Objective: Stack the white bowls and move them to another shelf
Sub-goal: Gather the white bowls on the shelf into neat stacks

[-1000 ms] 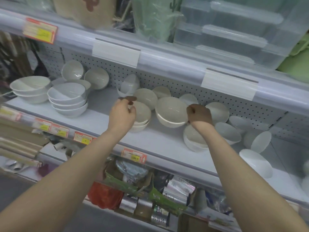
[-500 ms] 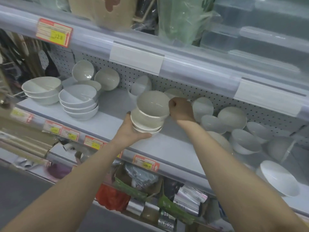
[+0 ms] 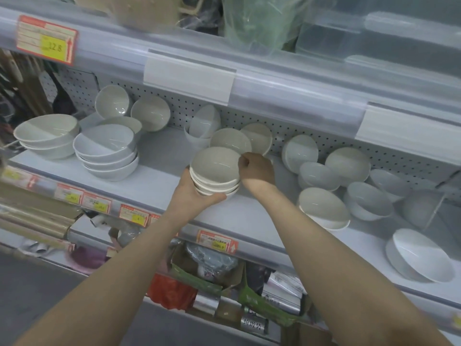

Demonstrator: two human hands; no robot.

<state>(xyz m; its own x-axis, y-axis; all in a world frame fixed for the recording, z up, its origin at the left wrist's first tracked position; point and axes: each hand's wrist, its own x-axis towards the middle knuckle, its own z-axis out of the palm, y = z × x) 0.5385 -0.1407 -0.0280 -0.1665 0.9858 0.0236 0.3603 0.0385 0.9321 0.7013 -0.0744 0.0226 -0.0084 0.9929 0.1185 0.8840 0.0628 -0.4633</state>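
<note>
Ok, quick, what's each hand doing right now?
Left hand: holds the stack of white bowls from underneath.
Right hand: pinches the rim of the top bowl.

The left hand covers the base of the stack; its fingers are hidden behind it. Whether the right hand pinches the top rim is unclear. The price tag print is blurred.

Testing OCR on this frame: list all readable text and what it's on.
"32.8", first digit unsure: upper price tag.
"85.9", blurry: lower price tag.
Other shelf-edge tags: unreadable.
Dark packet: Chinese characters, too blurred.
White label holders: blank.
</note>
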